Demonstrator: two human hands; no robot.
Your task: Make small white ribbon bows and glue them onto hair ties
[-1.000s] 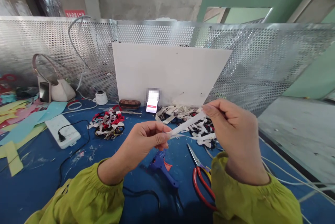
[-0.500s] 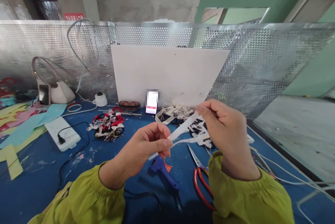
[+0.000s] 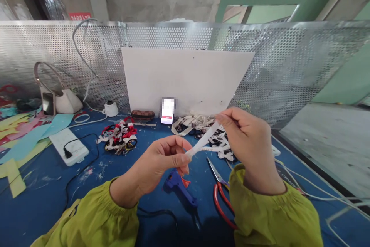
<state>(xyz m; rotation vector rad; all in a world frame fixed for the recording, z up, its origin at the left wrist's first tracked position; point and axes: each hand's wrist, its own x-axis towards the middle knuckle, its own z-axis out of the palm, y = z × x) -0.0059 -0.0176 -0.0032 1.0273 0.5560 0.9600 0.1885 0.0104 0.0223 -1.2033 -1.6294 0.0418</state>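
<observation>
A white ribbon (image 3: 206,136) is stretched slantwise between my two hands above the blue table. My left hand (image 3: 170,156) pinches its lower end between thumb and forefinger. Higher and to the right, my right hand (image 3: 245,135) grips the upper end with thumb and fingers. A second, narrower strand of the ribbon runs rightward from the left fingertips to behind the right hand. Beneath my left hand lies a blue glue gun (image 3: 182,192), its tip partly hidden by the hand. Red-handled scissors (image 3: 220,197) lie below my right hand, partly covered by the sleeve.
Behind the hands is a heap of white and black ribbon pieces (image 3: 190,123). A lit phone (image 3: 167,111) leans against a white board (image 3: 185,77). Hair ties with bows (image 3: 120,137), a white power strip (image 3: 69,147) and its black cord are on the left. Cables (image 3: 312,185) cross the right side.
The ribbon between my hands has twisted slightly, and its narrower strand has shifted up near the left fingertips. Both hands keep their pinch and have hardly moved.
</observation>
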